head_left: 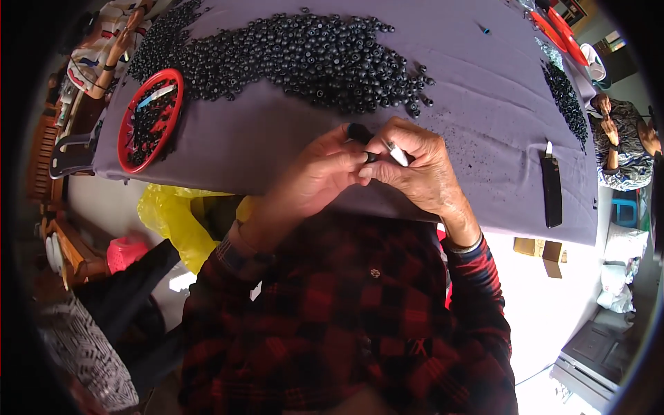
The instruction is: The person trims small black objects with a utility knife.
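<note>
At the table's [235,142] near edge, our left hand [319,173] pinched a small black piece [371,157], probably light, stiff, slippery, best gripped round its rim; our right hand [415,166] clasped a white-handled tool [398,154].

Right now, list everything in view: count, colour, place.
tablecloth: one, purple, middle
round pieces: many, black, cloth's far side
bowl: one, red, cloth's left, holding black scraps
slim tool: one, black with white tip, cloth's right
smaller pieces: many, black, cloth's far right
bag: one, yellow, below cloth's left
other people: at least two, patterned tops, left and right
sleeves: two, red and black, below
left hand: one, centre, on a dark piece
right hand: one, centre, holding a white tool
</note>
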Tool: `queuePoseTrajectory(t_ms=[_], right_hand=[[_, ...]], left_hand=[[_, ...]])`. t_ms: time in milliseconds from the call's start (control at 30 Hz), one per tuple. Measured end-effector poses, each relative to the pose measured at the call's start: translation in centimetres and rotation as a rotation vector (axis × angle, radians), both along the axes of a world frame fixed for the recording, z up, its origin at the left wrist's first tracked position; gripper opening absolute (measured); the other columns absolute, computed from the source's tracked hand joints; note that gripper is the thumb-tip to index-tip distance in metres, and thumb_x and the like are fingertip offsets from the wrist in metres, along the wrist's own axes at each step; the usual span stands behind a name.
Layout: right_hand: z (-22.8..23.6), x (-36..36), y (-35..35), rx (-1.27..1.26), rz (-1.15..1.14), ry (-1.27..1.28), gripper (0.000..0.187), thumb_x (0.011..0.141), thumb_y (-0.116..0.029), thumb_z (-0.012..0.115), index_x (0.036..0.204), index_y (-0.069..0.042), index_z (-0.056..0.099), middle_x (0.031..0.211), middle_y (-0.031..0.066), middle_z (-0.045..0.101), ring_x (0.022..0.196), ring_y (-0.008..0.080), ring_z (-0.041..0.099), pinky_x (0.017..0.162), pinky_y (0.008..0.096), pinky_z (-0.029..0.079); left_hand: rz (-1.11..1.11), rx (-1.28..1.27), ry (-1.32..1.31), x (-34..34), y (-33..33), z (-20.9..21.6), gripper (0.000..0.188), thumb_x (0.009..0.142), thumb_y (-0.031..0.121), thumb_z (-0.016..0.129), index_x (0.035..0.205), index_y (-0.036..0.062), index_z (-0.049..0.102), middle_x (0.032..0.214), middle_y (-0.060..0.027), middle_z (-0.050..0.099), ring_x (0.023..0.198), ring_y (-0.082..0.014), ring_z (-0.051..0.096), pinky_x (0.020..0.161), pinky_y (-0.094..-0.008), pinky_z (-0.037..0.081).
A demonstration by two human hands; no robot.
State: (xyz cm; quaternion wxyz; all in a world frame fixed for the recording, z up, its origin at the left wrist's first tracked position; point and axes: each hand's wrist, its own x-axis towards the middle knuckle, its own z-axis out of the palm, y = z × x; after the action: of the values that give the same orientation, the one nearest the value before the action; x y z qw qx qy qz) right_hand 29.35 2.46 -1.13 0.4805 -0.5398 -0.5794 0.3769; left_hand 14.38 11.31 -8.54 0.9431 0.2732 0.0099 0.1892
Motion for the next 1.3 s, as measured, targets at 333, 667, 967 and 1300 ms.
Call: queuePoseTrajectory(t_ms=[333, 667, 967, 1300], right_hand=[[0.3, 0.3, -0.1, -0.153, 0.017, 0.25, 0.013, 0.092, -0.013, 0.063, 0.09, 0.001, 0.064, 0.077, 0.0034, 0.06, 0.073, 0.0144, 0.063, 0.07, 0.0291, 0.051], [0.3, -0.3, -1.2, 0.171, -0.114, -0.511, 0.021, 0.089, -0.02, 0.066, 0.102, -0.005, 0.061, 0.078, 0.007, 0.06, 0.069, 0.0188, 0.061, 0.064, 0.03, 0.049], [0.2, -0.1, -1.1, 0.152, -0.121, -0.586, 0.016, 0.087, -0.015, 0.068, 0.099, -0.005, 0.065, 0.08, 0.0069, 0.065, 0.068, 0.0213, 0.066, 0.062, 0.0292, 0.052], [0.1, 2.4, -0.4, 0.031, -0.474, -0.432, 0.015, 0.093, -0.018, 0.062, 0.095, -0.003, 0.065, 0.071, -0.0008, 0.056, 0.064, 0.0072, 0.049, 0.06, 0.0225, 0.045]], left_hand=[[-0.009, -0.03, 0.015, 0.0, 0.2, 0.9, 0.021, 0.092, 0.012, 0.056, 0.112, 0.0089, 0.051, 0.092, -0.0024, 0.057, 0.083, -0.0128, 0.053, 0.073, -0.0286, 0.044], [0.139, -0.006, -0.071, 0.2, 0.5, 1.2, 0.018, 0.093, 0.009, 0.055, 0.11, 0.0078, 0.051, 0.097, -0.003, 0.06, 0.086, -0.0124, 0.057, 0.075, -0.0286, 0.046], [0.119, 0.006, -0.054, 0.5, 0.6, 1.0, 0.018, 0.092, 0.009, 0.055, 0.11, 0.0079, 0.05, 0.093, -0.0015, 0.059, 0.084, -0.0103, 0.056, 0.076, -0.0272, 0.045], [-0.036, 0.103, 0.013, 0.7, -1.4, 0.5, 0.031, 0.089, 0.006, 0.058, 0.119, 0.0077, 0.05, 0.1, -0.0092, 0.062, 0.088, -0.0211, 0.059, 0.078, -0.0335, 0.048]])
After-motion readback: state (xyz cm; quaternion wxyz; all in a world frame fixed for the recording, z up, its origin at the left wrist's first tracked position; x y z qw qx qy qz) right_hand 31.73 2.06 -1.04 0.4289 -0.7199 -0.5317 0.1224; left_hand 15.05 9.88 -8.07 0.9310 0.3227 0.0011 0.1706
